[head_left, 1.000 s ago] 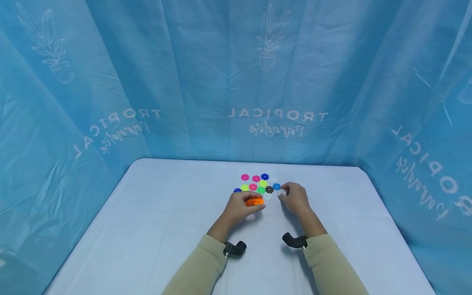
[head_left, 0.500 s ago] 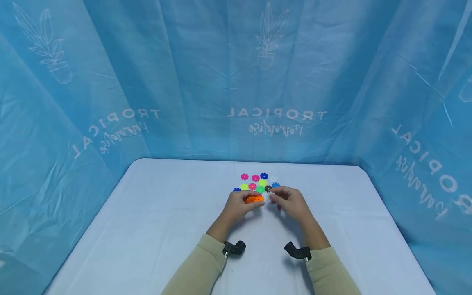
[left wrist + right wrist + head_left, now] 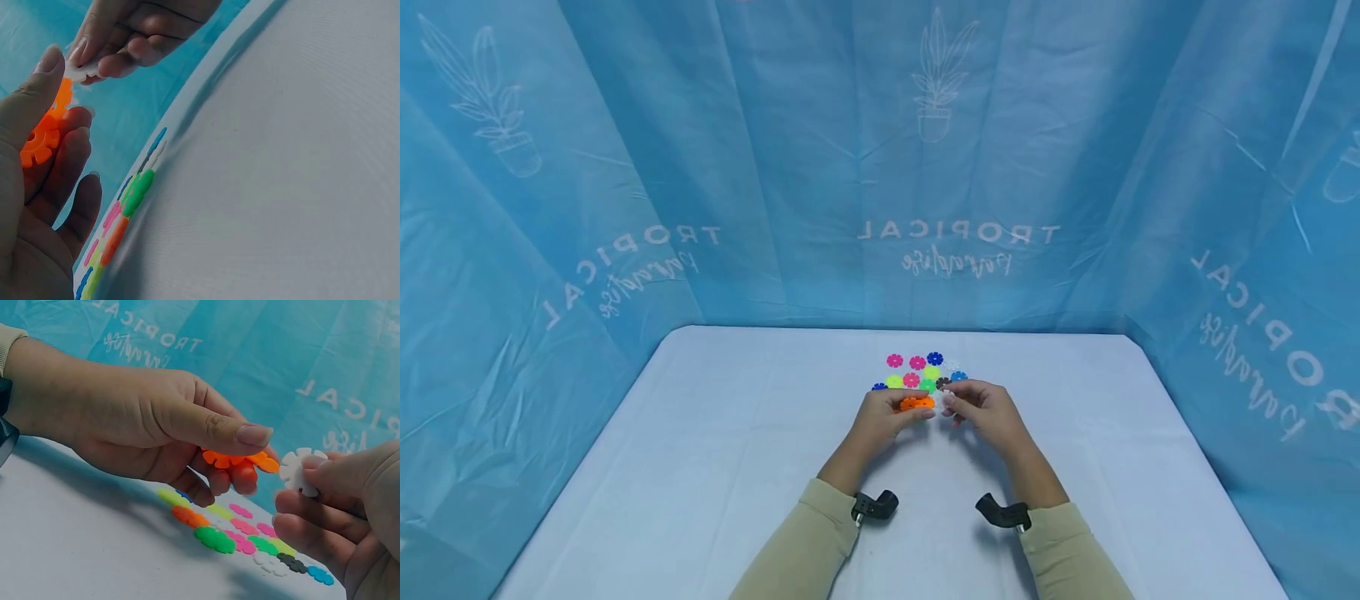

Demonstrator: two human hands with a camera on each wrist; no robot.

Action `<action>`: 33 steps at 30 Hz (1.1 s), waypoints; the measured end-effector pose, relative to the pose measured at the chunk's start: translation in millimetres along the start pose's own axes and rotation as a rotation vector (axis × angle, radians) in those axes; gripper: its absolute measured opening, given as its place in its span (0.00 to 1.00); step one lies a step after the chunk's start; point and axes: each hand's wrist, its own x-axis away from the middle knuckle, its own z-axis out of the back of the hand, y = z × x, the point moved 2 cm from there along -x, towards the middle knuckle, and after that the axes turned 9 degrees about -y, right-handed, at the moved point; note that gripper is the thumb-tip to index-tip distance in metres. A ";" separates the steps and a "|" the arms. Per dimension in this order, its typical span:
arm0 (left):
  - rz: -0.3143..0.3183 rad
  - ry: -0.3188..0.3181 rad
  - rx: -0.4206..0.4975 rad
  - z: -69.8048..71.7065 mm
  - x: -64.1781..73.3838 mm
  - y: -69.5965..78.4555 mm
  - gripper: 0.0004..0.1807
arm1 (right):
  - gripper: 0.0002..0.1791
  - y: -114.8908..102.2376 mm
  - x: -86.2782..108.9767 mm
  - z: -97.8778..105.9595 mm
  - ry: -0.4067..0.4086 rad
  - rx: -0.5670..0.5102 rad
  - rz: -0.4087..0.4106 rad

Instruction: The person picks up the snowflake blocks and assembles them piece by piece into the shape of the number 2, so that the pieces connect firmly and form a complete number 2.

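Orange flower-shaped interlocking discs (image 3: 225, 458), apparently two joined at an angle, are pinched between the thumb and fingers of my left hand (image 3: 876, 419). Facing it, my right hand (image 3: 992, 410) pinches a white flower-shaped disc (image 3: 294, 469) by one side. The white disc stands upright close to the end of the orange pair; in the left wrist view, whether the white disc (image 3: 80, 73) touches the orange discs (image 3: 45, 135) cannot be told. Both hands are raised above the table, and fingers hide parts of the discs.
Loose discs lie flat just beyond the hands, among them a green disc (image 3: 214, 540), an orange disc (image 3: 190, 516), a black disc (image 3: 292, 563) and a blue disc (image 3: 320, 575). The white table (image 3: 737, 467) backs onto a blue curtain (image 3: 820, 167).
My right hand has taken the white disc from the right side of the group and brought it left to the orange discs. My left hand has stayed almost still.
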 end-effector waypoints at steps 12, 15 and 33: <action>-0.012 -0.016 0.015 -0.4 1.8 -0.2 0.19 | 0.10 3.7 0.8 -4.4 -0.019 -0.011 0.022; -0.012 -0.027 0.018 -0.6 2.2 -0.8 0.18 | 0.09 4.2 1.1 -7.0 -0.020 -0.021 0.024; -0.081 -0.025 -0.068 2.9 2.2 1.1 0.17 | 0.06 2.2 0.5 -13.6 -0.017 -0.006 0.088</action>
